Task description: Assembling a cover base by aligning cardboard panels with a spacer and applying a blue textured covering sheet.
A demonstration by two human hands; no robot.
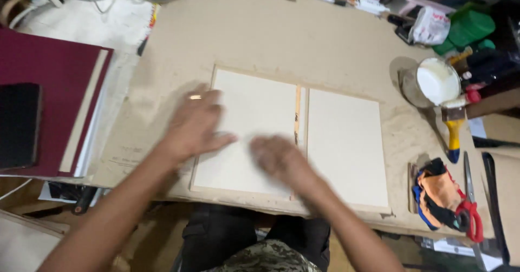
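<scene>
Boards (246, 136) laid on paper (303, 44), stick (297, 115) in gap | my left hand (192, 124), right hand (276, 158) flat, fingers spread, pressing left board | paper edges unfolded

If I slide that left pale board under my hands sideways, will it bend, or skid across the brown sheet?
The left pale board lies flat with straight, crisp edges, so it probably stays stiff rather than flopping. Both the left hand and the right hand rest on it, which likely keeps it from skidding. It looks thin, so probably light; the matching right board might shift along with it.
</scene>
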